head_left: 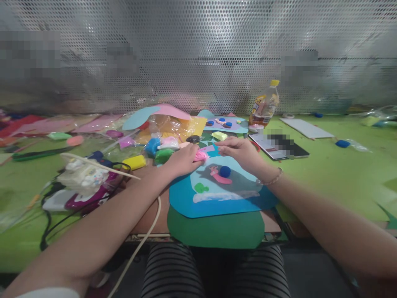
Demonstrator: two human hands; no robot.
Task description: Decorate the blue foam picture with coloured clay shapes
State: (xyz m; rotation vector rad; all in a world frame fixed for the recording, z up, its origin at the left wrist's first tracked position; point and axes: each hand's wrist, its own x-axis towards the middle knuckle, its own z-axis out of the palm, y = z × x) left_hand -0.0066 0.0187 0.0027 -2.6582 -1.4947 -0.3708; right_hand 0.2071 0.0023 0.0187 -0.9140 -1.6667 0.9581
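My left hand [186, 159] is closed around a lump of pink modelling clay [201, 156], over the far left part of a blue paper sheet [182, 203]. My right hand [238, 151] hovers above the sheet's far right part, thumb and fingers pinched together; whatever is between them is too small to make out. A pink clay snail [222, 179] with a dark blue ball [225, 171] as its shell lies between and below the hands. Green clay [201, 188] and a white smeared strip [226, 196] sit nearer me. Dark green paper [217, 229] shows underneath.
Clay packs, including a yellow one [134, 162] and a green one [164, 156], lie to the left. A corded device [89, 182] stands near my left forearm. A phone [269, 147], a drink bottle [265, 105] and a white board [307, 127] are to the right.
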